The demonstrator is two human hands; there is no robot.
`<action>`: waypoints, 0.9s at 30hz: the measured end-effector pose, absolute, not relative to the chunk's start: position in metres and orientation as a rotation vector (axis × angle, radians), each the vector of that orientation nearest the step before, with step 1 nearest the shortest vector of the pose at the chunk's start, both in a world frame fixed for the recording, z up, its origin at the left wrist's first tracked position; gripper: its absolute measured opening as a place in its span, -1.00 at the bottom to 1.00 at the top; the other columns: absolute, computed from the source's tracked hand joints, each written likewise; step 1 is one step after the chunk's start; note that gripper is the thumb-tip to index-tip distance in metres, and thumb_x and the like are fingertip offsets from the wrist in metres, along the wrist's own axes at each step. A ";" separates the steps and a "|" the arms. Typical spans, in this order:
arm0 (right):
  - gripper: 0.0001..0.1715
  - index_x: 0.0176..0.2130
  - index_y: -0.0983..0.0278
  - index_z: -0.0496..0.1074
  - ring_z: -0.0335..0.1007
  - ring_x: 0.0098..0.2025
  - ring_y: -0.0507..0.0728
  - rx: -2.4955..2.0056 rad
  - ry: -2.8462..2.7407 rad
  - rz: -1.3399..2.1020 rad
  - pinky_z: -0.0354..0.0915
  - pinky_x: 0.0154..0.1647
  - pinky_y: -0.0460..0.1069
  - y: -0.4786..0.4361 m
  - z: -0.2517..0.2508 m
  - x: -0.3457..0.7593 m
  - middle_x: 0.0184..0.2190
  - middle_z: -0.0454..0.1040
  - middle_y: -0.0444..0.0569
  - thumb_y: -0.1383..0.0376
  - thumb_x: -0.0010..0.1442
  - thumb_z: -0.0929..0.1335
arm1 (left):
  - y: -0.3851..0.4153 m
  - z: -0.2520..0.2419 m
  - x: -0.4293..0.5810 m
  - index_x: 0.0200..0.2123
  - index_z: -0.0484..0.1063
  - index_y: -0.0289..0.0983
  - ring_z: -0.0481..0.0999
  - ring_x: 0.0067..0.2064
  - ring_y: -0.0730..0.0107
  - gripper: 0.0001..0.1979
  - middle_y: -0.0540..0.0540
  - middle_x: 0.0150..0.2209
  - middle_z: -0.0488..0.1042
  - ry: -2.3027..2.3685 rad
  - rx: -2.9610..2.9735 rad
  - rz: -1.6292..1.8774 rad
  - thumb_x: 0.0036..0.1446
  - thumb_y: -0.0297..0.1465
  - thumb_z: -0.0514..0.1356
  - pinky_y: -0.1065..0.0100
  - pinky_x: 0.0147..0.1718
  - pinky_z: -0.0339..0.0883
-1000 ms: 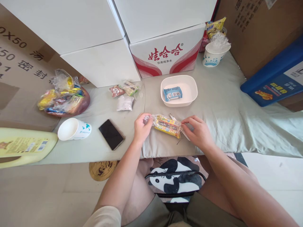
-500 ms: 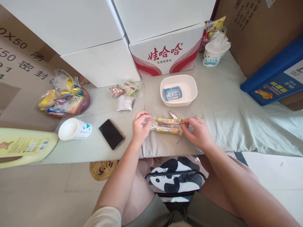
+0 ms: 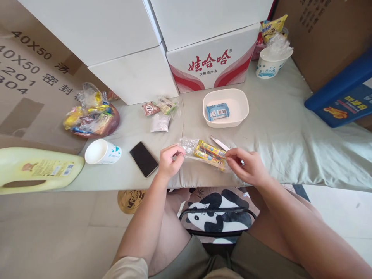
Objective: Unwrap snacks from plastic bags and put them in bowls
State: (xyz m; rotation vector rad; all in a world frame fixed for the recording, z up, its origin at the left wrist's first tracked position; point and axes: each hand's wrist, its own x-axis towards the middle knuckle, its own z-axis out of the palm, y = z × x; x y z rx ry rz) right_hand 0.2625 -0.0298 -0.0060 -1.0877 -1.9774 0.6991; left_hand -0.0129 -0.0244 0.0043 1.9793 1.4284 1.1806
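A clear plastic packet of yellow candy sticks [image 3: 207, 154] lies on the grey-green cloth [image 3: 276, 128] in front of me. My left hand [image 3: 170, 161] pinches the packet's clear left end. My right hand [image 3: 247, 166] pinches its right end. Just behind the packet lies a small white-handled tool [image 3: 220, 143]. Farther back stands a white bowl [image 3: 241, 108] with a blue snack packet [image 3: 217, 112] in it.
A black phone [image 3: 143, 159], a paper cup [image 3: 102, 152] and a yellow jug [image 3: 35, 170] lie to the left. A dish of wrapped snacks [image 3: 90, 116] and three small packets [image 3: 159, 114] sit near the white boxes [image 3: 139, 73]. Another cup [image 3: 270, 64] stands at the back right.
The packet's right end has dropped a little and its left end fanned out between my hands. The view shifted slightly, so everything sits more to the right.
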 end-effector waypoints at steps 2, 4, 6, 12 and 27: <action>-0.80 -0.30 0.20 0.44 0.17 -0.68 -0.03 -1.101 -2.045 0.747 0.13 -0.57 -0.09 -0.030 -0.007 0.263 -0.69 0.35 -0.23 0.22 0.27 0.26 | -0.027 0.007 -0.018 -0.59 0.39 -0.23 0.41 -0.51 0.43 -0.85 -0.03 -0.55 0.48 1.402 2.000 0.969 -0.06 -0.51 0.10 0.40 -0.53 0.23; -0.75 -0.31 0.20 0.48 0.20 -0.67 -0.02 -1.134 -2.105 0.717 0.13 -0.54 -0.08 -0.029 -0.009 0.262 -0.70 0.36 -0.21 0.20 0.28 0.25 | -0.030 0.007 -0.022 -0.58 0.43 -0.23 0.40 -0.54 0.44 -0.84 -0.02 -0.56 0.49 1.385 1.960 0.784 -0.06 -0.50 0.09 0.42 -0.55 0.21; -0.72 -0.30 0.21 0.51 0.28 -0.63 0.00 -1.164 -2.163 0.655 0.13 -0.52 -0.07 -0.027 -0.011 0.262 -0.63 0.45 -0.16 0.20 0.29 0.25 | -0.033 0.002 -0.027 -0.52 0.50 -0.23 0.42 -0.57 0.45 -0.81 0.00 -0.57 0.50 1.351 1.847 0.622 -0.04 -0.50 0.08 0.43 -0.57 0.24; -0.72 -0.10 0.15 0.54 0.47 -0.36 0.08 -1.116 -2.378 0.553 0.15 -0.45 -0.05 -0.027 -0.015 0.261 -0.20 0.60 -0.04 0.14 0.24 0.35 | -0.026 -0.010 -0.029 -0.44 0.51 -0.22 0.37 -0.55 0.44 -0.87 0.00 -0.55 0.48 1.598 1.934 1.146 0.01 -0.47 0.15 0.38 -0.49 0.32; -0.80 -0.24 0.20 0.45 0.38 -0.42 0.05 -0.861 -2.638 0.802 0.10 -0.41 -0.02 -0.050 0.009 0.251 -0.39 0.52 -0.10 0.28 0.37 0.25 | -0.003 -0.020 -0.003 -0.05 0.53 -0.16 0.52 0.02 0.19 -0.70 -0.14 -0.03 0.55 1.369 2.182 0.620 0.10 -0.39 0.27 0.10 0.09 0.40</action>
